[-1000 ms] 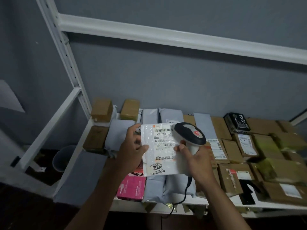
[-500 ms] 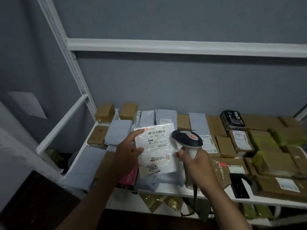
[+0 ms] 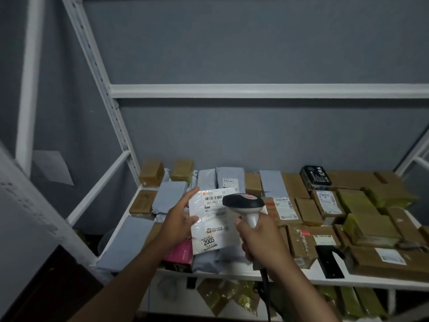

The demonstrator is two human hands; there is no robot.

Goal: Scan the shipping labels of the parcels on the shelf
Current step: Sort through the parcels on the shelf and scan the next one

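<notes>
The left hand (image 3: 178,225) is pinching a white parcel (image 3: 210,225) above the shelf (image 3: 311,276). The right hand (image 3: 261,238) is gripping a scanner (image 3: 243,202), its head overlapping the label.

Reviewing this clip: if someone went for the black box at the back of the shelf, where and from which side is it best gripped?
Judging by pose: the black box lies on top of brown parcels, sides exposed. Come from above and front, pinching across its shorter sides.

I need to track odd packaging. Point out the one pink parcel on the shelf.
The pink plastic-wrapped parcel lies at the white shelf's front edge, just under the left hand. Its neighbours are grey mailers and brown or greenish boxes.
</notes>
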